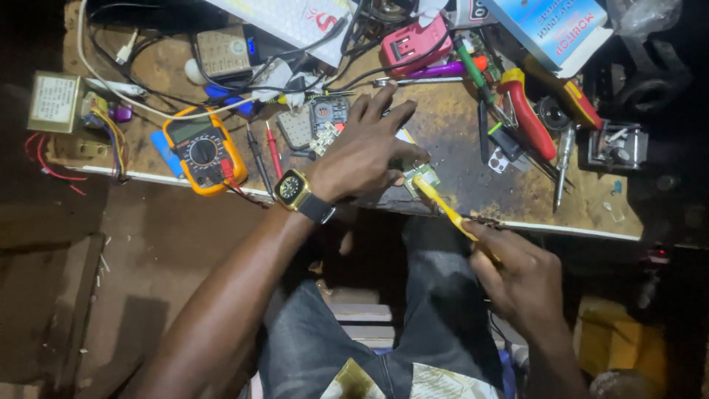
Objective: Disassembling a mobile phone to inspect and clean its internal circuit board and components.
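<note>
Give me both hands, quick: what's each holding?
Left hand: fingers spread, pressing down a small circuit board on the bench.
Right hand: closed around a yellow-handled tool, tip at the board.

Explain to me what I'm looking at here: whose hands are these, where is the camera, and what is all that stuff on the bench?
The one picture comes from a camera worn on a person's head, looking down at their own bare hands. The left hand, with a wristwatch, presses a small circuit board onto a worn workbench. The right hand holds a yellow-handled tool whose tip reaches the board. Around them lie an orange multimeter, red-handled pliers, cables and small parts.
</note>
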